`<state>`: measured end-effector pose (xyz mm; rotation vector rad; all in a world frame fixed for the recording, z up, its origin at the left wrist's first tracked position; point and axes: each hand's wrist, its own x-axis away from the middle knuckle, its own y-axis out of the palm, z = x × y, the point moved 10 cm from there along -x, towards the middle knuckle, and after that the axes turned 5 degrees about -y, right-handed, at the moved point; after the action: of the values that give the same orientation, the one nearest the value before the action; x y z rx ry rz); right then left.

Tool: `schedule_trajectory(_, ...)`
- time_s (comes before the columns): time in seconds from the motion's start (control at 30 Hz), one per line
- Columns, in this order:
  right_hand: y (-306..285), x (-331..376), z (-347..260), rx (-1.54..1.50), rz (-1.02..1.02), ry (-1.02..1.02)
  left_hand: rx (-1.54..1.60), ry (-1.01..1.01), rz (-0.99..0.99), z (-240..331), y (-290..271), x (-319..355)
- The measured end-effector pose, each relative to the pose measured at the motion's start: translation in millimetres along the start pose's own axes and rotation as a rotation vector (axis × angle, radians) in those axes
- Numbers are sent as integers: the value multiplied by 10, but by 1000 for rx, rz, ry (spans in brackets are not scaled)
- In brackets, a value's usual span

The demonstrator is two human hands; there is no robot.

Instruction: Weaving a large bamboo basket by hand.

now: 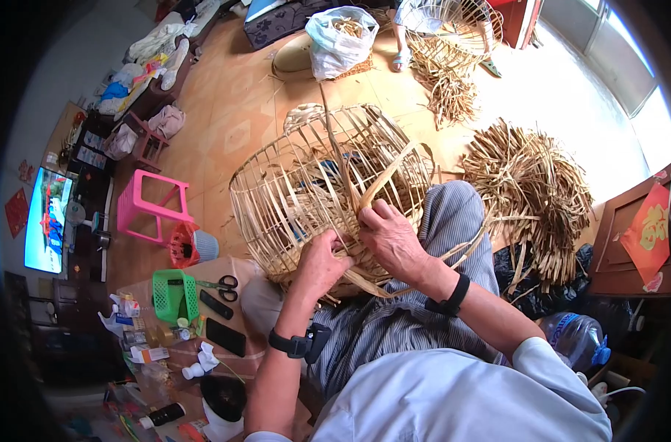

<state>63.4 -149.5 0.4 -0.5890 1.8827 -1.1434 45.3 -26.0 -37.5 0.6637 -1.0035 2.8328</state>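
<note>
A half-woven basket (265, 202) with upright pale stakes leans against my legs, its open rim facing away from me. My right hand (394, 239) is closed on a wide dried plant strip (385, 179), which loops up over the stakes. Beside it, my left hand (322, 259) is closed at the basket's near side, thumb and fingers at the woven part; its fingertips are partly hidden. A loose strip (365, 286) runs below both hands. More strips and something blue lie behind the stakes.
A big heap of dried strips (531, 191) lies at my right. A pink stool (155, 206) and a low table with scissors (229, 286) and a green basket (175, 295) stand left. Ahead are a bag of strips (341, 44) and another person with a basket frame (453, 26).
</note>
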Motion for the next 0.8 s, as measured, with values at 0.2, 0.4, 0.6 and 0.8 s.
schedule_trajectory(0.2,12,-45,10,7,-27,8,-30,1,41,41,-26,17)
schedule_trajectory(0.4,-7,-7,2,-31,14,-11,-100,-3,-46,-5,46,-84)
schedule_trajectory(0.6,-263,241,-8,-210,235,51,-161,17,-106,42,62,-93)
schedule_trajectory(0.8,-245,321,-118,-222,196,3,-243,32,-189,72,113,-176)
